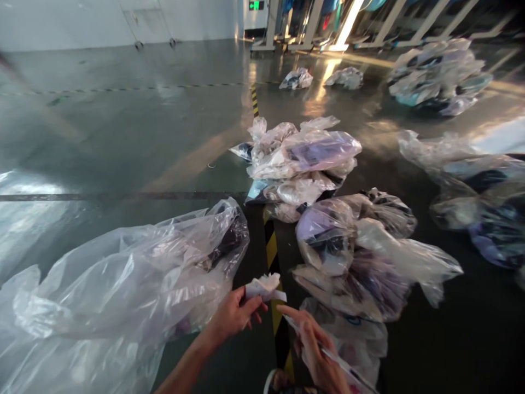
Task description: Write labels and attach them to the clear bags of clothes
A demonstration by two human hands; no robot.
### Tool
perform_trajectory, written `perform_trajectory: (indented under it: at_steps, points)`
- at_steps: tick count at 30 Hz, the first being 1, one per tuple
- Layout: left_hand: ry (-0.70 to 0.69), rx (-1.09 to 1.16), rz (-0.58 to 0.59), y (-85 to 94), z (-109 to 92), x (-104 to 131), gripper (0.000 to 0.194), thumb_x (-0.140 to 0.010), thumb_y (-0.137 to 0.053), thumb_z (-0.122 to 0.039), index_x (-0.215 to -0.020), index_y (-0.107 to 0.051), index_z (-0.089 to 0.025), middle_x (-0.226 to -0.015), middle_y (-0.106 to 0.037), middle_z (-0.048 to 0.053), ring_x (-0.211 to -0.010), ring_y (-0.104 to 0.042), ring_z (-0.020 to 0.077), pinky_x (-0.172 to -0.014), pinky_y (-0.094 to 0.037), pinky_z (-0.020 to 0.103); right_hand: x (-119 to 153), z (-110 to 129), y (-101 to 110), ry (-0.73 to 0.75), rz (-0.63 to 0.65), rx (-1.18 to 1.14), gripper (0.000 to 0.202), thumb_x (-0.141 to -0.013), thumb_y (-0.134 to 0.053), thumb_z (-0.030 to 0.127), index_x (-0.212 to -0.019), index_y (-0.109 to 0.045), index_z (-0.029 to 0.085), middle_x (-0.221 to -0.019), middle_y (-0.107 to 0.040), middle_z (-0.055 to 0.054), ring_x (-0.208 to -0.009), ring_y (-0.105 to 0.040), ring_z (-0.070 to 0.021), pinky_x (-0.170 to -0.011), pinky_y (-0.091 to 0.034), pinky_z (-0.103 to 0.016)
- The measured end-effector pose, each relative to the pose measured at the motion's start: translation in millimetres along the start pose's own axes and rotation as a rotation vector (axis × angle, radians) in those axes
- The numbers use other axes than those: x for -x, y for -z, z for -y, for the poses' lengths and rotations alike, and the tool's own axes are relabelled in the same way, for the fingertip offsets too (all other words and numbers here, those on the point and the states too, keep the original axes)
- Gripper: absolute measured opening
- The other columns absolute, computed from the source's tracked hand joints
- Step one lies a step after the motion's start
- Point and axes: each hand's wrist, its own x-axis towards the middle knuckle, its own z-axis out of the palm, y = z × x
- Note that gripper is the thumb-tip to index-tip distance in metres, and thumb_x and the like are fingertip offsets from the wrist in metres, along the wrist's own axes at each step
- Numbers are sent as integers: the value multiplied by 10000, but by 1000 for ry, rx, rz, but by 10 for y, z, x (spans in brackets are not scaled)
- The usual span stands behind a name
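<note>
My left hand pinches a small bunch of crumpled white paper slips between thumb and fingers. Just to its right, my right hand is closed around a long, thin pale strip, whose exact kind I cannot make out. The right index finger points toward the paper slips without touching them. Left of my hands lies a large clear plastic bag with dark contents at its far end. Beyond my right hand, a heap of filled clear plastic bags shows purple and dark contents.
Another pile of filled bags lies straight ahead, with more bags at right and a heap farther back. Yellow-and-black tape runs along the grey floor. Wheeled racks stand at the back.
</note>
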Motion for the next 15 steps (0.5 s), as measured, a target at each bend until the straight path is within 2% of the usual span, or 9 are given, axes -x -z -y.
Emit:
perform_trajectory:
  at_steps: [3, 6, 10, 15]
  points:
    - [62, -45, 113, -60, -3, 19, 568, -832, -577, -610, -1098, -603, -109, -718, -652, 15, -482, -464, 87, -450, -312, 208, -5, 248, 55, 107, -29, -4, 405, -959, -487, 521, -897, -739, 210, -756, -593, -43, -683, -551, -157, -641, -486, -237]
    - [50, -120, 160, -144, -75, 74, 543, -868, -553, -590, -1059, -633, -89, -595, -549, -33, -496, -411, 77, -483, -283, 202, -82, 360, -3, 190, 3, -16, 272, -915, -594, 429, -800, -662, 192, -732, -611, -25, -656, -580, -135, -597, -473, -195]
    - [-3, -100, 192, -199, -214, 143, 503, -905, -530, -565, -1022, -659, -92, -693, -513, -27, -597, -414, 83, -522, -290, 197, -154, 289, -43, 228, -37, 83, 215, -814, -703, 379, -751, -641, 183, -670, -618, -2, -561, -563, -108, -512, -445, -165]
    - [-16, -60, 226, -258, -237, 191, 431, -945, -498, -503, -1012, -653, -107, -656, -475, -43, -558, -386, 76, -508, -280, 195, -109, 156, -11, 239, -80, 227, 254, -891, -616, 391, -751, -631, 179, -646, -606, 1, -538, -541, -102, -497, -432, -174]
